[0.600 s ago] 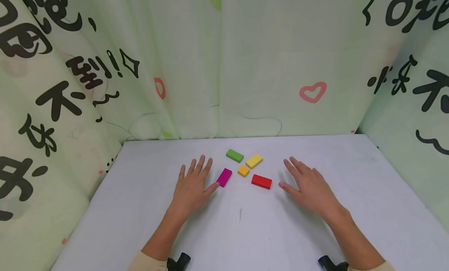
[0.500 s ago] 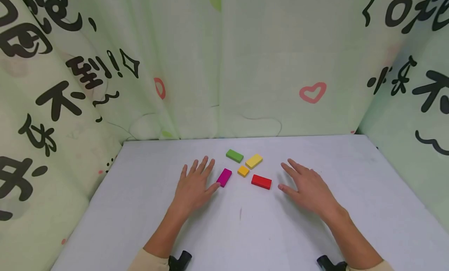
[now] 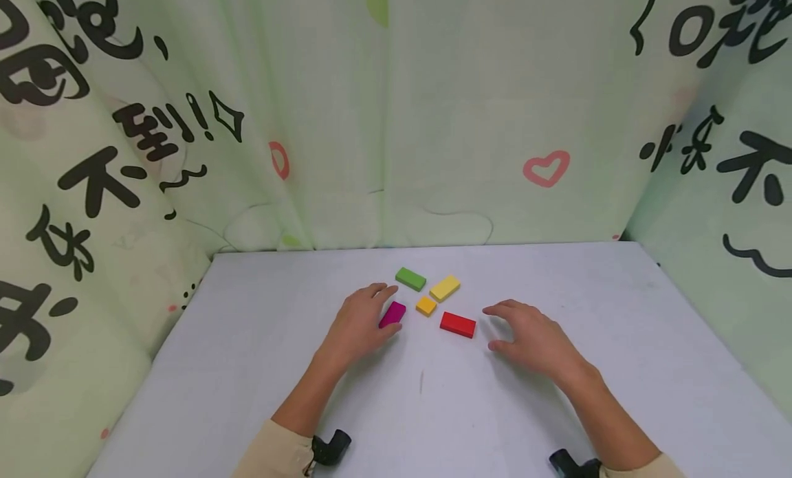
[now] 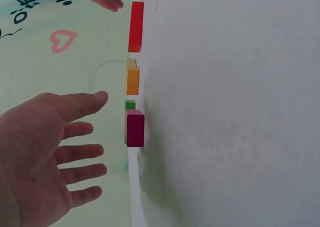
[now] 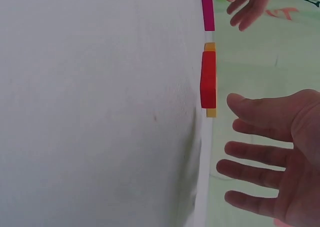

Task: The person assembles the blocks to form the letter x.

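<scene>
My left hand (image 3: pixel 360 320) hovers over the left side of a magenta block (image 3: pixel 392 314), its thumb and fingers apart around the block. In the left wrist view, a gap shows between that hand and the magenta block (image 4: pixel 135 129). My right hand (image 3: pixel 537 337) is held above the table to the right of a red block (image 3: pixel 458 324), with thumb and fingers spread and nothing between them. Between the hands lie a small orange block (image 3: pixel 426 306), a yellow block (image 3: pixel 445 289) and a green block (image 3: pixel 410 278).
A white table (image 3: pixel 445 423) carries the blocks. Behind it and along both sides hangs a pale green curtain (image 3: pixel 458 120) with black lettering and pink hearts. Black mounts (image 3: pixel 331 448) sit at both wrists.
My left hand has moved right, its fingers bending down beside the magenta block. My right hand has shifted slightly left and its fingers have lowered. The whole head view has shifted a little.
</scene>
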Motion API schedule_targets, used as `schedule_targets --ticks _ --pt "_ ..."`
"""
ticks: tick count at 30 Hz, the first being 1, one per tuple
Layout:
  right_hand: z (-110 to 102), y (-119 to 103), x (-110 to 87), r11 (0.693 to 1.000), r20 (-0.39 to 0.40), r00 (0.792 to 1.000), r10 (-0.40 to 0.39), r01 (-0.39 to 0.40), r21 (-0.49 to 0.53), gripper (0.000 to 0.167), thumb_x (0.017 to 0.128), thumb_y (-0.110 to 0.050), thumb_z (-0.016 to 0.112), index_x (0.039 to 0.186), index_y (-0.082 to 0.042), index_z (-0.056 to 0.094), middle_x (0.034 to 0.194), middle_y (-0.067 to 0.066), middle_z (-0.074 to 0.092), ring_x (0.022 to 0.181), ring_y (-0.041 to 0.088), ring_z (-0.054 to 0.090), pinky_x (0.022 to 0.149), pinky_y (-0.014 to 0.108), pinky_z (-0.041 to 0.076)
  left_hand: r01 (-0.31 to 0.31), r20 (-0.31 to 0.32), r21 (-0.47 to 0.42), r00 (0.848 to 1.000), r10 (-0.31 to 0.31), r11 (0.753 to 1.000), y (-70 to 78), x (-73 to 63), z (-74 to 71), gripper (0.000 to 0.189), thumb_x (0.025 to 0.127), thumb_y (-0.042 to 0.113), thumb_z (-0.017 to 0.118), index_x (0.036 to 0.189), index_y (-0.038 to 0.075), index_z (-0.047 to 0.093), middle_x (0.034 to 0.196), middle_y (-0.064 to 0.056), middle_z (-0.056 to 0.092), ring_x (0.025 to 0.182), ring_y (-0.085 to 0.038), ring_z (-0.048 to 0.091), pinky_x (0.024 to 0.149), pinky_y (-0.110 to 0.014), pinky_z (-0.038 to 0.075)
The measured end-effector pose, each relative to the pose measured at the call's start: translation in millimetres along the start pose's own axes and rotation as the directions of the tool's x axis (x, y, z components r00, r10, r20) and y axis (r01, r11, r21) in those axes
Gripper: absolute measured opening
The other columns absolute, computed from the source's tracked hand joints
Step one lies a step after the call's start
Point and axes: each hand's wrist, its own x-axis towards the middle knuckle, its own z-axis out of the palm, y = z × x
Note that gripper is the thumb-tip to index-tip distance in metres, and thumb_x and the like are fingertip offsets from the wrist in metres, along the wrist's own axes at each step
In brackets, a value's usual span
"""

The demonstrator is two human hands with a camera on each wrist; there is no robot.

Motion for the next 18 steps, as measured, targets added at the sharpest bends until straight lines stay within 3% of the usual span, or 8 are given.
schedule_targets --ticks 8,13,18 --pt "1.7 -1.1 2.5 0.999 0.014 1.000 -0.006 0.005 0.034 0.051 0.085 -0.016 0.084 0.133 -0.009 0.068 0.134 0.014 0.067 0.123 0.039 0.062 0.096 0.059 0.056 0.014 0.047 -0.105 0.999 -0.009 0.994 4.8 16.3 7.1 0.068 0.090 0.033 0.082 0.151 0.020 0.055 0.142 -0.007 0.060 0.125 -0.025 0.060 0.095 -0.042 0.060" --pt "3.0 -1.6 5.8 0.996 0.031 0.999 -0.021 0.018 0.084 0.047 0.085 -0.012 0.084 0.130 -0.006 0.069 0.128 0.013 0.069 0.111 0.033 0.066 0.092 0.051 0.059 0.011 0.086 -0.169 0.996 0.003 0.986 12.0 26.0 7.5 0.064 0.090 0.030 0.083 0.148 0.021 0.058 0.139 -0.008 0.061 0.122 -0.025 0.060 0.094 -0.041 0.061" --pt "4.4 -4.3 10.5 0.995 0.043 0.999 -0.019 0.015 0.099 0.047 0.086 -0.012 0.084 0.130 -0.007 0.070 0.126 0.012 0.069 0.110 0.031 0.066 0.091 0.048 0.060 0.015 0.126 -0.193 0.992 0.010 0.981 16.9 34.9 7.5 0.059 0.089 0.028 0.084 0.144 0.021 0.062 0.137 -0.006 0.062 0.121 -0.022 0.060 0.094 -0.038 0.061"
